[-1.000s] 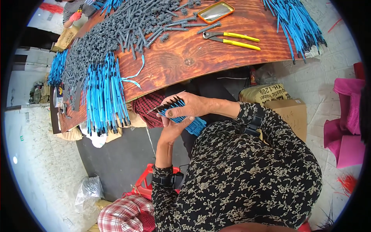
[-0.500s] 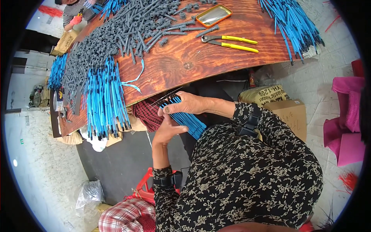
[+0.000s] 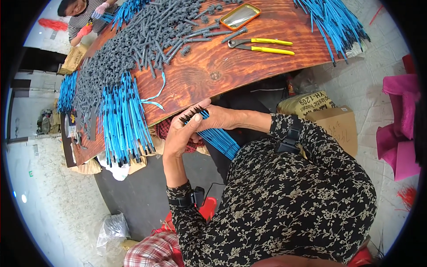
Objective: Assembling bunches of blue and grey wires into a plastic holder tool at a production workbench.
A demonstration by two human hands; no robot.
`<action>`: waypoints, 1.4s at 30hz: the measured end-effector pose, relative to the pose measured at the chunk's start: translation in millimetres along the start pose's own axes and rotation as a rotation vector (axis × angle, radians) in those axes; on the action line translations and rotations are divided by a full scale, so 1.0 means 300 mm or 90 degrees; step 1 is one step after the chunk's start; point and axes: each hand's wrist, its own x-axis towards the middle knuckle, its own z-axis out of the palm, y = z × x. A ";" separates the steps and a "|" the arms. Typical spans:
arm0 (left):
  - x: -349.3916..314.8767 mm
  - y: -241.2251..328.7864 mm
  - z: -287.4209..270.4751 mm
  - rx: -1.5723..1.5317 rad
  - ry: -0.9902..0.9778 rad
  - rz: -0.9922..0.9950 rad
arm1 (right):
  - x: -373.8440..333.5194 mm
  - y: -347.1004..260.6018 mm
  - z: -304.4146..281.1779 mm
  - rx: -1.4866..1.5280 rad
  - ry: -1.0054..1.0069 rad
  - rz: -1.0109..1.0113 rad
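A bundle of thin blue rods [image 3: 221, 143] with black pointed tips lies across my lap, its tips toward the table. My right hand [image 3: 222, 117] is closed round the bundle just below the tips. From the other side my left hand [image 3: 178, 139] wraps the same end, its thumb pressed against the rods near the black tips [image 3: 194, 114]. The fingers under the bundle are partly hidden. Both hands are just off the table's near edge, and the far end of the bundle rests against my patterned top.
On the wooden table [image 3: 191, 82] lie heaped grey plastic fittings [image 3: 129, 49], yellow-handled pincers [image 3: 262, 46] and a small tray [image 3: 240, 17]. Blue rod bundles hang over its edge, at left [image 3: 125, 120] and right [image 3: 333, 26]. A co-worker's gloved hand [image 3: 84, 30] shows far left.
My left hand has risen from beneath the bundle and closed round its tip end; its thumb, which pointed right, is now on the rods. The right hand keeps its hold.
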 end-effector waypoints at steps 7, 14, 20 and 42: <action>0.028 -0.002 0.034 0.008 0.018 0.041 | 0.003 0.012 -0.015 -0.003 -0.019 0.013; 0.022 -0.019 0.039 0.048 0.071 0.113 | 0.016 0.021 -0.025 -0.010 -0.055 0.043; 0.009 -0.044 0.044 -0.040 0.107 0.091 | 0.014 0.023 -0.028 -0.019 -0.081 0.066; 0.002 -0.065 0.039 0.020 0.110 0.208 | 0.004 0.039 0.005 -0.084 0.078 -0.053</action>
